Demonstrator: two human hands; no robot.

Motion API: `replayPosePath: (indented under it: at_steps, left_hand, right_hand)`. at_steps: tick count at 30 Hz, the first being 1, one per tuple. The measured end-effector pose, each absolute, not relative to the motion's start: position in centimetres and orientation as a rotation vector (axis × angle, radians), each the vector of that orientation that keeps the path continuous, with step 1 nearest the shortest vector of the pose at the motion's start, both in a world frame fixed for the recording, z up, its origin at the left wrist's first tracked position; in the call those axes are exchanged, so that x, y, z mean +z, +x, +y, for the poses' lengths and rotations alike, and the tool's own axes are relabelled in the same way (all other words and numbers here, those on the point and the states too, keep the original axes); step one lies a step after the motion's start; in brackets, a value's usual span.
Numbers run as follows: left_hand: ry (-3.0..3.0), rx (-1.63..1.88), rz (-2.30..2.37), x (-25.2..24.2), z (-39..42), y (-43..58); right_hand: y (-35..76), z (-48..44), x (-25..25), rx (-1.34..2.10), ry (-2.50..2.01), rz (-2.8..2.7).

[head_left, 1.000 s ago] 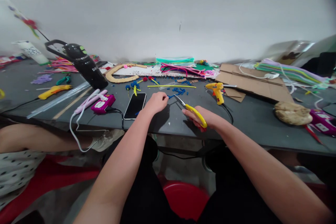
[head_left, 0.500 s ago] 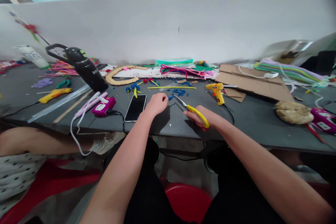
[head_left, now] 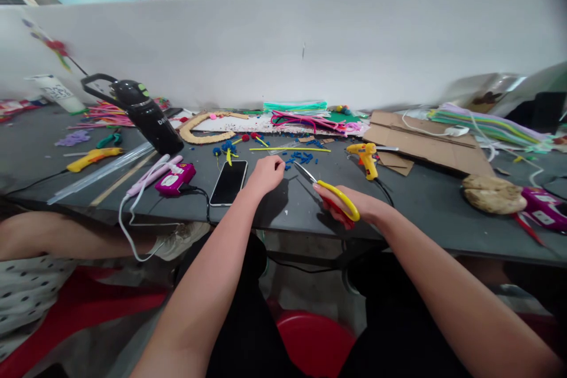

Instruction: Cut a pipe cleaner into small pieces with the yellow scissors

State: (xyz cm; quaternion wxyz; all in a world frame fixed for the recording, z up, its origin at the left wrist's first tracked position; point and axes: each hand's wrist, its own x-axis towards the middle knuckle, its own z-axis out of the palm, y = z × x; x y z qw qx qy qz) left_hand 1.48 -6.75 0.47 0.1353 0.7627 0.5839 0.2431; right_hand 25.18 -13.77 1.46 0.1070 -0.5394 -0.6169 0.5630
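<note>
My left hand [head_left: 267, 173] is closed above the table, beside the phone [head_left: 229, 183]. Its fingertips are pinched together at the edge of the blue pieces, and whatever they hold is too small to make out. In my right hand [head_left: 330, 204] are scissors with yellow handles [head_left: 346, 199], their metal tips pointing at the left fingertips. Short cut blue pieces [head_left: 303, 157], like bits of pipe cleaner, lie scattered just beyond both hands. Behind them a long yellow pipe cleaner [head_left: 290, 149] stretches across the table.
A yellow glue gun [head_left: 365, 158] lies right of the hands, with cardboard [head_left: 425, 139] behind it. Left are a purple device [head_left: 176, 179] with cables and a tilted black bottle [head_left: 148, 118]. Pipe cleaner bundles [head_left: 295, 107] line the back by the white partition [head_left: 283, 47]. Another person's leg [head_left: 80, 236] shows at left.
My right hand has drawn slightly back and to the right with the scissors, whose handles look more turned toward me. My left hand has hardly moved.
</note>
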Motion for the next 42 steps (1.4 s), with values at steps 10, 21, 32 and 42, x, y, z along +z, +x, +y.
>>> replayPosePath:
  at_steps: [10,21,32,42]
  left_hand:
    - [2.239,0.704,1.617,0.3,-6.7,2.0]
    - [2.249,0.676,1.613,0.5,-6.7,2.0]
    - [2.270,0.623,1.641,0.5,-6.7,2.1]
    - [2.286,0.614,1.629,0.3,-6.7,2.1]
  right_hand:
    - [24.5,-14.0,1.5,1.647,-1.556,-1.809]
    - [23.9,-14.3,2.0,1.594,-1.623,-1.794]
    - [24.1,-14.3,1.9,1.602,-1.616,-1.798]
    - [23.8,-14.4,2.1,1.551,-1.645,-1.812]
